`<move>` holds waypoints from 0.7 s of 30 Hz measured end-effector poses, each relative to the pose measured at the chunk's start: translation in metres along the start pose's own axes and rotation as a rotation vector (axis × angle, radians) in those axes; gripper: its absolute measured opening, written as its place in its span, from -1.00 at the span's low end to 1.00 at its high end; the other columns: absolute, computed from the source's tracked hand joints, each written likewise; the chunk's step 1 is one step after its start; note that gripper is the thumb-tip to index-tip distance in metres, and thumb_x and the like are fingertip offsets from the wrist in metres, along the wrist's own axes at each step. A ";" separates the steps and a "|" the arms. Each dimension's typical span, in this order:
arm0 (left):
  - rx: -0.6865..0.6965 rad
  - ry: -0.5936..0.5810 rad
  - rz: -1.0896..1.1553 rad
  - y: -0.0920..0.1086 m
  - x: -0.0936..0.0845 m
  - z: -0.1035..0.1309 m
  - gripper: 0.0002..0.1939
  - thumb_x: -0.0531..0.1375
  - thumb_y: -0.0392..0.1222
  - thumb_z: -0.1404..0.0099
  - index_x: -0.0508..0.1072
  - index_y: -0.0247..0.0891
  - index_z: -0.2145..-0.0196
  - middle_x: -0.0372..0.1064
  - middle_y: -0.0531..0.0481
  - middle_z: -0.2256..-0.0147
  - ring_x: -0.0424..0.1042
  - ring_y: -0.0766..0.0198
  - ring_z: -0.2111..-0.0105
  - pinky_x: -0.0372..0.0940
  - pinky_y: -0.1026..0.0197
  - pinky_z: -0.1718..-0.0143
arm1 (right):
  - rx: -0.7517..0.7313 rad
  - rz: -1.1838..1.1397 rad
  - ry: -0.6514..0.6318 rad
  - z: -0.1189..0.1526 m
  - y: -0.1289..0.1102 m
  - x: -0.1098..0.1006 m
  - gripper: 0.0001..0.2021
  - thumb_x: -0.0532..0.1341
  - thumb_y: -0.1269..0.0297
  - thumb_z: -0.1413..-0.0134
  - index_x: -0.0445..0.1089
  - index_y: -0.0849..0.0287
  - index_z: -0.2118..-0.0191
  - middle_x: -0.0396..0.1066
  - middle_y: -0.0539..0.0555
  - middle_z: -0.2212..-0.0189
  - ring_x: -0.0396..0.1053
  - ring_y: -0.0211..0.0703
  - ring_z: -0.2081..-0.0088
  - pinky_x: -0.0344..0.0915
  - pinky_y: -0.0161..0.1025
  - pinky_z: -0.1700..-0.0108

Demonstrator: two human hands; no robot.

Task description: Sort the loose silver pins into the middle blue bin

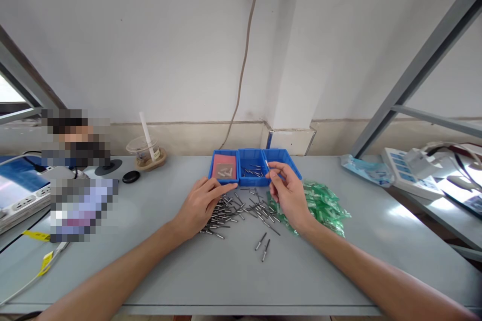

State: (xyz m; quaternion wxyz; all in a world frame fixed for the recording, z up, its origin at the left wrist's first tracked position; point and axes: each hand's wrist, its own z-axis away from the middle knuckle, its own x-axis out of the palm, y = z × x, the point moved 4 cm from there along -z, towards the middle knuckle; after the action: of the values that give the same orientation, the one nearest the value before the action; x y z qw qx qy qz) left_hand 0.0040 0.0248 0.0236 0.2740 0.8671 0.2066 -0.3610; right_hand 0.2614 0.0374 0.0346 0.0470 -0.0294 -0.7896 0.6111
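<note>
My right hand [288, 190] pinches a small white-tipped stick [267, 163] in front of the right blue bin [293, 165]. My left hand [199, 205] rests over a pile of metal rivet-like pins [222, 215], its index finger stretched toward the front edge of the left blue bin [211, 163]; nothing shows in its grasp. That bin holds a pink card and a clear bag of small pieces [226, 171]. Several pins lie in the middle blue bin [250, 154]. Two loose pins [265, 250] lie nearer the front edge.
Green plastic packets [324, 205] are heaped beside my right forearm. Farther right are a blue packet [367, 170] and a power strip [410, 173]. At left stand a clear cup [142, 145], a black round object [131, 176] and cables. Metal posts flank the grey table [169, 281].
</note>
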 end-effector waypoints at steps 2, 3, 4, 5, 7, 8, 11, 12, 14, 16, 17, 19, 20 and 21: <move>-0.005 -0.014 0.000 -0.001 0.002 0.000 -0.53 -0.03 -0.33 -0.63 0.39 0.04 -0.32 0.40 -0.06 0.18 0.30 0.15 0.18 0.29 0.11 0.02 | -0.023 0.066 -0.022 0.000 0.001 0.000 -0.63 0.31 -0.01 -0.28 0.43 0.04 -0.08 0.39 0.04 0.23 0.26 -0.24 0.45 0.17 -0.32 0.57; -0.009 -0.016 -0.001 -0.002 0.002 -0.001 -0.55 -0.03 -0.31 -0.63 0.39 0.03 -0.32 0.41 -0.06 0.17 0.32 0.15 0.17 0.29 0.10 0.02 | -0.043 0.110 -0.029 0.000 0.001 0.000 -0.63 0.32 -0.01 -0.27 0.45 0.06 -0.07 0.40 0.05 0.24 0.29 -0.21 0.42 0.20 -0.30 0.55; -0.014 -0.015 -0.004 -0.002 0.002 -0.001 -0.57 -0.02 -0.28 -0.63 0.39 0.01 -0.32 0.43 -0.06 0.15 0.33 0.14 0.16 0.29 0.10 0.01 | -0.066 0.156 -0.033 0.000 0.000 0.000 -0.64 0.33 -0.01 -0.26 0.48 0.07 -0.05 0.41 0.06 0.25 0.31 -0.18 0.39 0.23 -0.29 0.52; -0.020 -0.012 -0.008 -0.001 0.002 -0.002 -0.59 -0.01 -0.26 -0.64 0.38 -0.01 -0.31 0.44 -0.07 0.14 0.35 0.14 0.14 0.29 0.09 -0.01 | -0.084 0.197 -0.040 0.001 0.000 0.000 -0.66 0.34 0.00 -0.26 0.50 0.08 -0.02 0.43 0.08 0.26 0.33 -0.15 0.36 0.26 -0.27 0.48; -0.029 -0.002 -0.012 0.000 0.001 -0.004 -0.62 -0.01 -0.21 -0.65 0.38 -0.03 -0.30 0.47 -0.07 0.11 0.39 0.13 0.11 0.29 0.09 -0.03 | -0.099 0.249 -0.073 0.002 0.001 0.002 -0.72 0.37 0.04 -0.24 0.54 0.08 0.06 0.47 0.09 0.27 0.37 -0.10 0.29 0.31 -0.23 0.38; -0.030 0.004 -0.012 0.000 0.000 -0.004 -0.63 -0.01 -0.20 -0.65 0.39 -0.04 -0.29 0.47 -0.07 0.10 0.40 0.13 0.10 0.30 0.09 -0.03 | -0.095 0.258 -0.103 0.003 0.002 0.004 -0.75 0.38 0.05 -0.22 0.55 0.08 0.11 0.48 0.08 0.28 0.39 -0.08 0.27 0.33 -0.22 0.34; -0.024 0.015 -0.016 0.001 -0.001 -0.005 -0.65 -0.01 -0.19 -0.65 0.40 -0.05 -0.26 0.49 -0.06 0.08 0.42 0.14 0.11 0.29 0.09 -0.02 | -0.052 0.248 -0.225 0.007 0.004 0.011 -0.79 0.37 0.06 -0.25 0.55 0.07 0.15 0.48 0.05 0.30 0.37 -0.13 0.31 0.32 -0.22 0.32; -0.024 0.013 -0.020 0.001 -0.001 -0.005 -0.66 -0.01 -0.19 -0.65 0.41 -0.05 -0.25 0.49 -0.06 0.08 0.43 0.14 0.11 0.29 0.09 -0.01 | -0.032 0.235 -0.261 0.009 0.004 0.013 -0.79 0.35 0.05 -0.27 0.54 0.06 0.14 0.47 0.04 0.29 0.35 -0.17 0.36 0.30 -0.23 0.36; -0.027 0.009 -0.025 0.000 0.000 -0.005 -0.67 0.00 -0.20 -0.65 0.42 -0.05 -0.23 0.50 -0.05 0.08 0.42 0.15 0.11 0.27 0.09 -0.01 | 0.029 0.182 -0.318 0.011 0.004 0.016 -0.76 0.29 0.00 -0.34 0.53 0.05 0.11 0.45 0.03 0.28 0.29 -0.24 0.43 0.24 -0.27 0.44; -0.030 0.004 -0.024 -0.001 0.001 -0.005 -0.69 0.02 -0.20 -0.65 0.44 -0.07 -0.21 0.50 -0.05 0.10 0.42 0.15 0.12 0.26 0.10 0.01 | 0.131 0.084 -0.375 0.013 0.003 0.019 -0.72 0.25 -0.03 -0.37 0.51 0.08 0.13 0.39 0.00 0.32 0.23 -0.29 0.48 0.18 -0.30 0.49; -0.029 0.004 -0.023 -0.002 0.001 -0.005 -0.69 0.02 -0.21 -0.64 0.44 -0.07 -0.20 0.50 -0.04 0.11 0.42 0.16 0.14 0.25 0.11 0.03 | 0.194 0.021 -0.404 0.015 0.002 0.020 -0.71 0.25 -0.04 -0.36 0.51 0.09 0.14 0.34 -0.02 0.35 0.20 -0.32 0.50 0.15 -0.32 0.51; -0.019 0.007 -0.020 -0.001 0.001 -0.005 -0.71 0.03 -0.21 -0.64 0.46 -0.09 -0.17 0.51 -0.03 0.14 0.41 0.17 0.16 0.24 0.12 0.06 | 0.313 -0.114 -0.463 0.018 0.001 0.023 -0.69 0.29 -0.05 -0.34 0.49 0.11 0.17 0.26 -0.05 0.39 0.15 -0.35 0.51 0.11 -0.36 0.53; -0.015 0.007 -0.020 -0.001 0.001 -0.005 -0.72 0.04 -0.21 -0.64 0.47 -0.11 -0.15 0.52 -0.03 0.15 0.41 0.17 0.17 0.23 0.12 0.07 | 0.357 -0.173 -0.488 0.020 0.000 0.025 -0.69 0.30 -0.05 -0.33 0.48 0.12 0.17 0.23 -0.06 0.40 0.14 -0.36 0.51 0.09 -0.38 0.54; -0.012 0.010 -0.023 0.000 0.001 -0.005 -0.73 0.04 -0.21 -0.64 0.48 -0.11 -0.13 0.52 -0.03 0.15 0.42 0.18 0.18 0.23 0.13 0.07 | 0.385 -0.219 -0.507 0.021 -0.001 0.026 -0.69 0.32 -0.05 -0.32 0.48 0.13 0.17 0.23 -0.06 0.39 0.13 -0.37 0.51 0.07 -0.39 0.55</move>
State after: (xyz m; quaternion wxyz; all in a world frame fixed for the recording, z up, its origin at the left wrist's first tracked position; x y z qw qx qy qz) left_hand 0.0068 0.0280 0.0261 0.2742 0.8647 0.2202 -0.3587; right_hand 0.2334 0.0192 0.0315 -0.0806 0.2180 -0.6446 0.7283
